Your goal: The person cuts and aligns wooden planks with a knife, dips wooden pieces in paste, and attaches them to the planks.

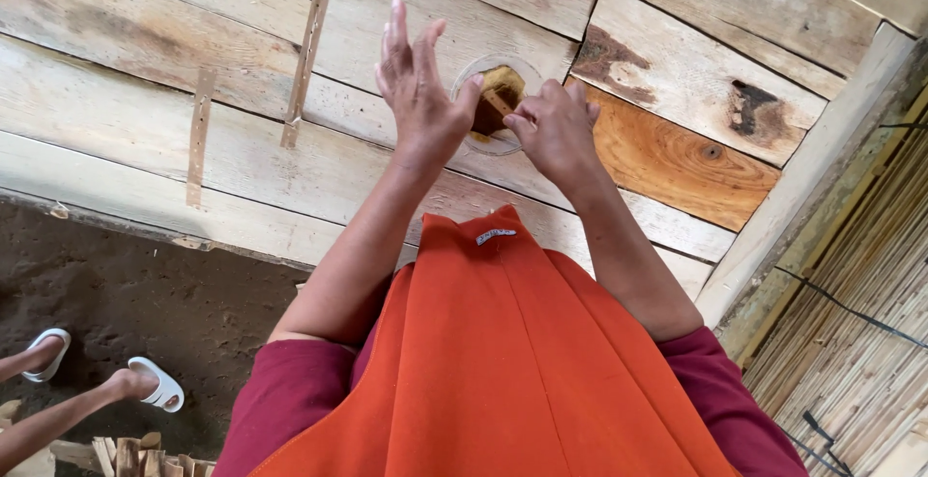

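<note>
Clear plastic cup [500,105]: round, see-through, holding a brown-yellow mass with a pale tan stick or strip standing in it; sits at upper centre of the frame, on or before the wooden planks [174,129], between both hands. Left hand [418,86]: flat, fingers straight and pointing up, thumb edge touching the cup's rim. Right hand [556,129]: fingers curled at the cup's right side, fingertips pinching the strip. Below, an orange apron [503,361]. Lower left, another person's feet in white sandals [155,385].

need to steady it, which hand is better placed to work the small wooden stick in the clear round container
Probably the right hand: its fingers already pinch the small wooden stick over the clear round container. The left hand is open beside it.
</note>
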